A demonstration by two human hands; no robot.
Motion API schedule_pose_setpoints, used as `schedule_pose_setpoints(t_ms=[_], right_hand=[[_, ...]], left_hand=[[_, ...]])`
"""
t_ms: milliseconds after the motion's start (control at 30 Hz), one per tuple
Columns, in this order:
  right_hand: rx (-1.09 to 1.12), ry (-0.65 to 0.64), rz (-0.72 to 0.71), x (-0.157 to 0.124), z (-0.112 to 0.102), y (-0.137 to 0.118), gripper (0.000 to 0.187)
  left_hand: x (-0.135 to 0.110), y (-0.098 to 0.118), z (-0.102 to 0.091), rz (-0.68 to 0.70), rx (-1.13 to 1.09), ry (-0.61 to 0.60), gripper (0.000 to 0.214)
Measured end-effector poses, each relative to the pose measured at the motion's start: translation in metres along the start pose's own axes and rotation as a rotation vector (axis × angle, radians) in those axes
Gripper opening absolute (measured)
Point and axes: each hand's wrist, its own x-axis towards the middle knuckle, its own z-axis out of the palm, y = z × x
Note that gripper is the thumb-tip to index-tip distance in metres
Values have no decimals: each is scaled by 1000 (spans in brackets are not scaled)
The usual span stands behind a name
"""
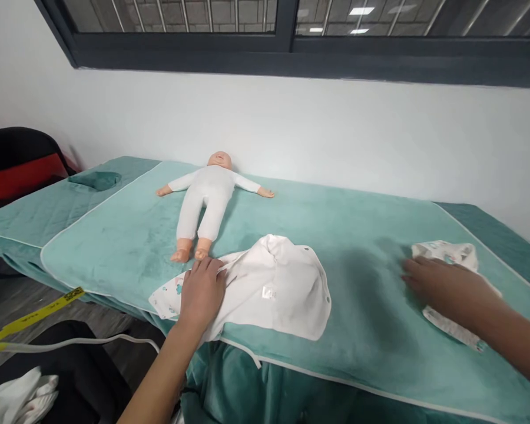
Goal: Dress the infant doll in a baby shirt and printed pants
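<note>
Our left hand (201, 288) lies flat, fingers spread, on the white garment (269, 288) just below the doll (205, 200), our right hand (441, 285) rests open on a patterned cloth (450, 259) well right of the doll, neither gripping.

Bare blanket (362, 259) between both garments
</note>
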Motion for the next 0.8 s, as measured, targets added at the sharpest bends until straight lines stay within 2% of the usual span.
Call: schedule_pose_setpoints(t_ms=[33, 100, 233, 267, 333, 400, 467, 567, 667, 733, 800], right_hand=[[66, -58, -132, 2, -6, -25, 18], [329, -80, -302, 6, -22, -80, 36], [776, 9, -456, 15, -58, -179, 53], [832, 13, -529, 17, -66, -196, 53], [834, -11, -651, 20, -79, -218, 36], [727, 58, -687, 22, -89, -226, 21], [644, 186, -623, 22, -97, -224, 22], [649, 313, -488, 16, -111, -210, 24], [577, 427, -447, 8, -121, -195, 26], [466, 501, -425, 6, -121, -185, 27], [379, 525, -372, 9, -113, -174, 29]], left_hand=[[2, 4, -4, -5, -105, 17, 21], [1, 15, -18, -12, -338, 71, 20], [-11, 48, -62, 90, -612, 136, 15], [-14, 55, -74, 113, -675, 138, 14], [-19, 65, -94, 118, -789, 125, 12], [-21, 71, -107, 119, -860, 125, 10], [-17, 76, -113, 149, -858, 142, 12], [-8, 87, -108, 159, -772, 68, 21], [2, 100, -95, 133, -741, -54, 29], [6, 107, -90, 129, -779, 3, 32], [8, 110, -89, 145, -798, 142, 30]])
